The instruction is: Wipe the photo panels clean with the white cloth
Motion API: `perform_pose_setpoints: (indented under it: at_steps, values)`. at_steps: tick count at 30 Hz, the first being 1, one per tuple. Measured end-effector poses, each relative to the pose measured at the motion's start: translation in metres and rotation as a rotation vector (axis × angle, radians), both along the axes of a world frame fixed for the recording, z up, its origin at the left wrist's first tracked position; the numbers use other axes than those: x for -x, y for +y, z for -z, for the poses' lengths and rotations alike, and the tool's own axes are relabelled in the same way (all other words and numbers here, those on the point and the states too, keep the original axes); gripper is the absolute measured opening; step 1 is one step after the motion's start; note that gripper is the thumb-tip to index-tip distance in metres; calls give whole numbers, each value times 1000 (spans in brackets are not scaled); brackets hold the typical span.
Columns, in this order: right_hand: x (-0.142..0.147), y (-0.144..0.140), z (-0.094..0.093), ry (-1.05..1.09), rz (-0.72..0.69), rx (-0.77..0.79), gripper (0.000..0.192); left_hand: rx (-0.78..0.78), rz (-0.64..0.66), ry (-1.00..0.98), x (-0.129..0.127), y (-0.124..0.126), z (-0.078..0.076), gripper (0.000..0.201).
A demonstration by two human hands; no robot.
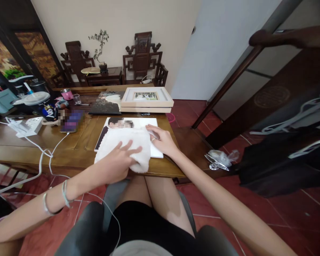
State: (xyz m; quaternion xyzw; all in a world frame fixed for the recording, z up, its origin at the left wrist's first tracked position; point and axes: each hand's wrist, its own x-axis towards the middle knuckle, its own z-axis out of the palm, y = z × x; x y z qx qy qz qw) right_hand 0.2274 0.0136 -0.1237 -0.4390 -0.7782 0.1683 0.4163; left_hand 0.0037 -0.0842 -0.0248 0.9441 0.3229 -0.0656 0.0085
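A white fluffy cloth (128, 144) lies spread over a large white photo print (149, 122) on the wooden table (77, 149). My left hand (118, 163) rests flat on the cloth's near edge, fingers apart. My right hand (160, 139) presses on the cloth's right side, fingers on the print, a ring on one finger. Neither hand is closed around anything.
Two stacked pale wooden frames (146, 99) and a dark photo print (106, 103) lie further back. A power strip (26, 126) with white cables, a phone (72, 122), cups and a pink jar sit at left. Dark carved chairs (142, 58) stand by the wall. Black bags (282, 156) lie right.
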Motion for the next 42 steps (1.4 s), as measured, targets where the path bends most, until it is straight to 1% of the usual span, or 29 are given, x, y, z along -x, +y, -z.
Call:
perform_pose_setpoints:
  at_steps: [2,4,6,9,11,13,15,18,21,23,26,28,29,31,32,34,36,38,40,42]
  values:
    - [0,0,0,-2,-10,3,29,14,8,-4,0,-8,-2,51]
    - [0,0,-1,-5,-17,8,30,27,11,-2,-1,-2,-4,50]
    - [0,0,-1,-6,-16,14,30,26,6,3,-4,15,-5,50]
    - [0,-1,-1,0,-4,20,29,-14,-53,6,-7,53,-5,42]
    - [0,-1,0,4,-1,21,28,-59,-94,-17,-7,77,-5,38]
    - [0,-1,0,6,-3,19,29,-118,-123,-55,-5,95,-6,36]
    - [0,-1,1,8,-6,15,29,-160,-135,-84,-3,107,-6,27]
    - [0,0,1,10,-7,13,29,-175,-136,-94,0,111,-4,37]
    - [0,0,1,13,-9,14,29,-144,-132,-73,3,98,-1,22]
    - [0,0,1,16,-10,13,29,-111,-116,-54,6,76,1,34]
    - [0,0,1,18,-13,12,29,-26,-78,-29,12,31,0,49]
    - [0,1,2,18,-16,12,29,40,-51,-18,16,2,-2,50]
    - [0,1,2,18,-17,12,29,66,-29,-15,18,-9,-3,48]
    - [1,1,2,19,-17,11,30,107,26,-1,20,-22,-5,45]
    - [1,1,2,20,-15,10,30,114,40,-5,21,-23,-6,46]
    - [1,0,1,20,-13,8,29,117,38,-29,21,-15,-8,50]
    - [1,0,1,16,-11,7,29,113,2,-55,19,5,-10,51]
    - [1,-1,0,13,-8,8,29,83,-61,-80,16,32,-11,44]
    - [1,-1,0,11,-6,13,29,72,-75,-97,12,62,-11,43]
    - [1,-2,0,10,-7,19,29,31,-116,-124,9,90,-10,38]
